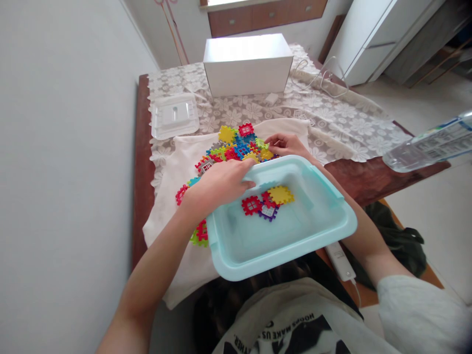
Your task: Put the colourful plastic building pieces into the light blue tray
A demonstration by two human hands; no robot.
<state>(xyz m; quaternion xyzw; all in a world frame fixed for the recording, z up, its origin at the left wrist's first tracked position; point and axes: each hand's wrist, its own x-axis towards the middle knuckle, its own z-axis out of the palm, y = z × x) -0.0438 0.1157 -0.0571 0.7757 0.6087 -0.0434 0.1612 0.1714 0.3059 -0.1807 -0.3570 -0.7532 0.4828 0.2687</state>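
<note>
Tub near; beyond it, a pile of toy pieces on a cloth on a table.
More pieces lie in the tub. Far left is a tray, far centre a box, at right a bottle. The left hand is at the tub's far rim, the right hand at the pile's right.

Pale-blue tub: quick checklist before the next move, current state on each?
1. Left hand on the pale-blue tub: ok, gripping its far rim, thumb inside.
2. Right hand at the pile of interlocking tiles: ok, at its right side.
3. Tile pinched in the right hand: cannot tell; a light-green one sits by the fingertips.
4. Tiles inside the tub: ok, at least four, including a yellow tile and a purple-framed tile.
5. Support under the tub: cannot tell, underside hidden.
6. Plastic bottle apart from the tub: ok.
</note>
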